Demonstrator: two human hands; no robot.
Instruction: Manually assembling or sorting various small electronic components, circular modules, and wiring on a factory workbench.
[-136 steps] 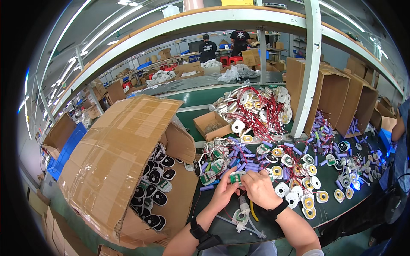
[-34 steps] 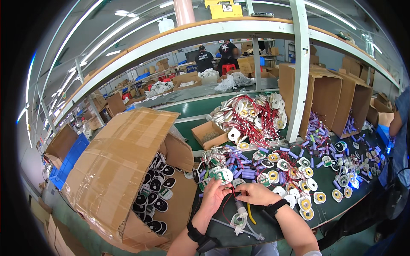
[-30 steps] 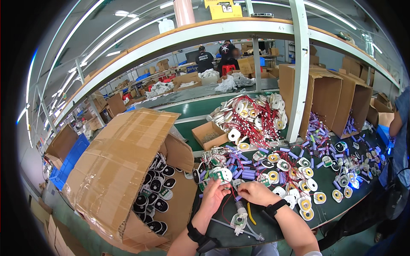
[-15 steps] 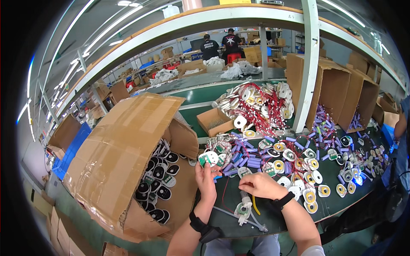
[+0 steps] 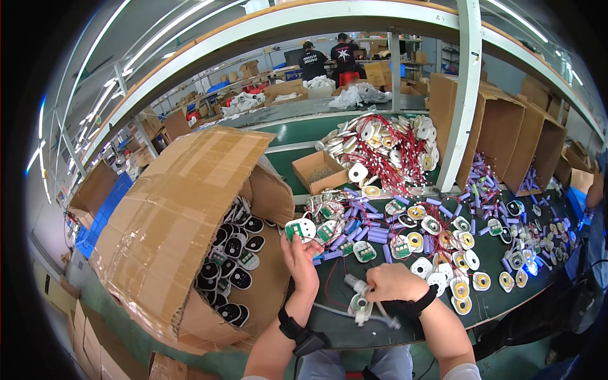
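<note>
Our right hand [image 5: 397, 283] lowered, grip unclear.
Our left hand [image 5: 301, 261] pinched a white disc [image 5: 306, 227]; a carton [image 5: 177, 196] crowded frame left.

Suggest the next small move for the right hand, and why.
Probably firm up its hold on the clear part: the right hand is right at it, with the fingers curled, though blur hides how firm the grip is. The left hand is taken up with the board, held apart to the left, so the right looks the better choice.
</note>
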